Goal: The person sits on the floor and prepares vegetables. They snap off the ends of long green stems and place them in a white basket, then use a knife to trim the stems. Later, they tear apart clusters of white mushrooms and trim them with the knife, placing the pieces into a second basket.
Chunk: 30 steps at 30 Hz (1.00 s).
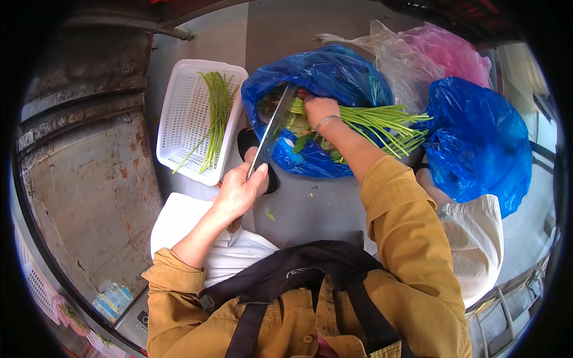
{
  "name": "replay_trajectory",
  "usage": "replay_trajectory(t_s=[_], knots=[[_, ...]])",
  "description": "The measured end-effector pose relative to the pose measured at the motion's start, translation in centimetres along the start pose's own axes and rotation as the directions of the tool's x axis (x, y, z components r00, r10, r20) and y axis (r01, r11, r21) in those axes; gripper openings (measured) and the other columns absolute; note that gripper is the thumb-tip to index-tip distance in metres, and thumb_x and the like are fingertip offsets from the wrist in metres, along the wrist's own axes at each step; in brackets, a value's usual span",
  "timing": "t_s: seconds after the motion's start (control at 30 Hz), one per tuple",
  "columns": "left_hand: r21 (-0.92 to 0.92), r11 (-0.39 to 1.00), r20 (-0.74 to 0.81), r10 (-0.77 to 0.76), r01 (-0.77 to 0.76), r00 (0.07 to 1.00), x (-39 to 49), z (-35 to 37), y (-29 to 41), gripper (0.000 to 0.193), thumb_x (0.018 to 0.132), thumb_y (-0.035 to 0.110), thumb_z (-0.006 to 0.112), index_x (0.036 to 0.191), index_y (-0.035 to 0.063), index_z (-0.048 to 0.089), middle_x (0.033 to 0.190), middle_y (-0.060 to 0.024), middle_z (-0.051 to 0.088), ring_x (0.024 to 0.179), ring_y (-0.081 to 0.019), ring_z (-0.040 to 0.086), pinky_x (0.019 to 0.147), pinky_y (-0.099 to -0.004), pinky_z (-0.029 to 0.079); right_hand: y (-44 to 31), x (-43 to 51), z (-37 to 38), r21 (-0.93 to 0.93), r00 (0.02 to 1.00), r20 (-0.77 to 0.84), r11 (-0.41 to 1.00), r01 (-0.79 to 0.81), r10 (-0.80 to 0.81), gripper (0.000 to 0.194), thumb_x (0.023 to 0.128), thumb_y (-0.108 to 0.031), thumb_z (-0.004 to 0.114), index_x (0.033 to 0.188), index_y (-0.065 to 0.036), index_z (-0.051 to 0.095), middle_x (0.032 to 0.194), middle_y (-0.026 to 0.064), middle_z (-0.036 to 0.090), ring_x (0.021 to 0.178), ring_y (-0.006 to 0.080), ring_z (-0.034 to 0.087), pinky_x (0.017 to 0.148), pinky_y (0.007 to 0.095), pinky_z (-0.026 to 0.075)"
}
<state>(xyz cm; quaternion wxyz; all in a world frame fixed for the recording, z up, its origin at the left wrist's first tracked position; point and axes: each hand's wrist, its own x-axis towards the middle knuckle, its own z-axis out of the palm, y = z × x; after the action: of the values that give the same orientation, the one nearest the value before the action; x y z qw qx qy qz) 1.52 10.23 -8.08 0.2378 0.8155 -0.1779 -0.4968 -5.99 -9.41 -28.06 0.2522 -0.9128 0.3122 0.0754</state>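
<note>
My left hand [239, 187] grips a long knife with a wide steel blade [274, 127]; part of its brown handle [235, 223] shows below my fist. The blade points up and away, its tip over the mouth of a blue plastic bag [313, 69]. My right hand [321, 112] is closed around a bundle of long green stalks [380, 123], which fan out to the right. Trimmings and leaves [303, 142] lie inside the bag beneath the stalks. The far ends of the bundle, near the blade's tip, are partly hidden by my right hand.
A white perforated plastic basket [179, 121] at left holds more green stalks [215, 121]. At right are another blue bag [479, 134] and clear and pink bags [452, 53]. A rusty metal panel [89, 188] borders the left. Leaf scraps [270, 215] lie on the grey floor.
</note>
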Motion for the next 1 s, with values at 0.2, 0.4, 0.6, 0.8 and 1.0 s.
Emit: replay_trajectory(t_s=[0.2,0.4,0.6,0.8,1.0], knots=[[0.241,0.970,-0.051,0.042,-0.028,0.998,2.6,0.4,-0.2,0.037,0.093,0.032,0.049,0.089,-0.0040,0.057,0.067,-0.0228,0.059,0.065,-0.0363,0.061,0.062,-0.0396,0.048,-0.4,0.4,-0.4,-0.029,0.993,0.110,0.999,-0.033,0.035,0.027,0.091,-0.019,0.040,0.111,-0.017,0.059,0.101,0.0127,0.067,0.094,0.0302,0.064,0.078,0.0466,0.048],[0.419,0.896,-0.156,0.232,-0.148,0.960,7.4,2.3,0.7,0.027,0.088,0.018,0.046,0.086,-0.0077,0.053,0.081,-0.0334,0.059,0.084,-0.0493,0.057,0.076,-0.0492,0.046,-0.5,0.3,-1.4,0.002,0.993,0.112,1.000,-0.026,0.026,0.027,0.087,-0.015,0.046,0.110,-0.015,0.061,0.101,0.0130,0.067,0.096,0.0301,0.064,0.078,0.0456,0.049],[0.538,0.822,-0.151,0.312,-0.186,0.938,7.6,3.5,0.6,0.022,0.090,0.013,0.046,0.088,-0.0090,0.046,0.074,-0.0327,0.058,0.077,-0.0483,0.058,0.070,-0.0513,0.046,-0.1,0.8,-1.4,0.021,0.992,0.125,1.000,-0.018,0.015,0.020,0.081,-0.012,0.053,0.091,-0.007,0.071,0.095,0.0150,0.068,0.090,0.0310,0.066,0.074,0.0413,0.053],[0.560,0.802,-0.162,0.354,-0.209,0.921,8.9,3.8,-0.2,0.025,0.092,0.015,0.046,0.087,-0.0090,0.047,0.072,-0.0317,0.058,0.073,-0.0485,0.058,0.066,-0.0513,0.046,0.2,1.3,-0.9,0.062,0.988,0.153,0.998,-0.028,0.018,0.025,0.084,-0.011,0.050,0.100,-0.010,0.070,0.105,0.0137,0.067,0.101,0.0297,0.063,0.082,0.0396,0.051],[0.513,0.842,-0.154,0.282,-0.168,0.947,11.1,3.8,-0.5,0.026,0.092,0.016,0.047,0.085,-0.0085,0.051,0.077,-0.0325,0.058,0.079,-0.0494,0.057,0.067,-0.0505,0.045,1.0,1.7,0.2,0.089,0.991,0.127,0.996,0.022,-0.033,0.024,0.084,-0.012,0.051,0.100,-0.010,0.069,0.105,0.0145,0.067,0.097,0.0299,0.065,0.079,0.0396,0.052]])
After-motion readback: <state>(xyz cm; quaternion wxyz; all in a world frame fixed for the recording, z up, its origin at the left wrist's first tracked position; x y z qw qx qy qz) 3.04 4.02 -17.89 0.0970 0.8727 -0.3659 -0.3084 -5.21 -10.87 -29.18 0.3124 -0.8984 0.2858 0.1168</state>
